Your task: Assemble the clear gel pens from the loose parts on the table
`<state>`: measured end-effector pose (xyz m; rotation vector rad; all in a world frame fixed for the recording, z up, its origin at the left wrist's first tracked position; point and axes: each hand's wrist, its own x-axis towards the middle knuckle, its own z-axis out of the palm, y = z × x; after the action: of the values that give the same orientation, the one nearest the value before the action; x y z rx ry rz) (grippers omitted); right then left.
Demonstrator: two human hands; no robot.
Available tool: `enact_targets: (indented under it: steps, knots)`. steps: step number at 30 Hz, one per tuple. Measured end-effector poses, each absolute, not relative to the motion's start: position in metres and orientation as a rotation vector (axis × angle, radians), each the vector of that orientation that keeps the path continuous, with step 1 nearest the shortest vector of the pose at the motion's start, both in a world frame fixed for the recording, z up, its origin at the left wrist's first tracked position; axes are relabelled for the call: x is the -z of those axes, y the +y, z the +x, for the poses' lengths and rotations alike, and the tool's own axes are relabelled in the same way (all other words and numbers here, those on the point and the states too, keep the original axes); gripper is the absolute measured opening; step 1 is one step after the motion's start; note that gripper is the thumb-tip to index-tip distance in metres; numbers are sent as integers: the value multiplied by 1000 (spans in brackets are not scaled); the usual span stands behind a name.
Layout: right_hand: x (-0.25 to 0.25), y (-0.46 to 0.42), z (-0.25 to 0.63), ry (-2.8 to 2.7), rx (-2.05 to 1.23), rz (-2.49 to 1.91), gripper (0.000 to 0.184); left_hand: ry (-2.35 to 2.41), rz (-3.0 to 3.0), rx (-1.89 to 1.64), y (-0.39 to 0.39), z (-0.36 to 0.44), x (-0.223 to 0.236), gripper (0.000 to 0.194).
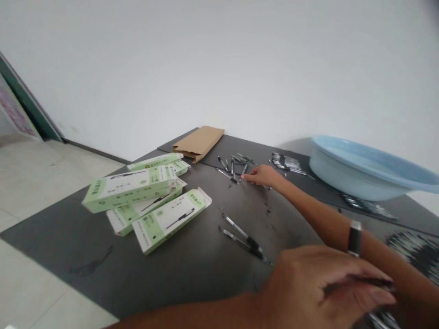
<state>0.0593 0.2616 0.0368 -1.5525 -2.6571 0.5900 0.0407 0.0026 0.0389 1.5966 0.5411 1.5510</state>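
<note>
Now gathering pens: my right hand [262,175] stretched to scattered pens [235,167] near surface's far edge, fingers nearly flat, touching one, nothing gripped. Left hand [329,285] at near edge, curled around dark pen [373,282]. Next: pinch one loose pen cleanly.

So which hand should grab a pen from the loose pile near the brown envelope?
Right. The right hand rests stretched out at the loose pens, fingertips touching them. The left hand is far back, close to the body, blurred, seemingly curled around something dark.
</note>
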Motion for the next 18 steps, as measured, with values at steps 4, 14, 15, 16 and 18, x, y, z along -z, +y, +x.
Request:
enact_targets:
  steps: [4, 14, 15, 16, 18]
  knots:
    - [-31, 280, 50, -2724, -623, -1683, 34, 513, 1606, -1570, 6, 43, -37, 61]
    - [-42, 285, 44, -2683, -774, -1895, 30, 564, 1718, -1344, 5, 49, -33, 45]
    - [-44, 283, 43, -2666, -768, -1911, 30, 568, 1726, -1352, 5, 49, -33, 43]
    - [-46, 281, 42, -2648, -760, -1920, 29, 572, 1715, -1367, 5, 48, -34, 41]
    - [-50, 276, 45, -2610, -739, -1915, 28, 562, 1670, -1445, 5, 44, -34, 38]
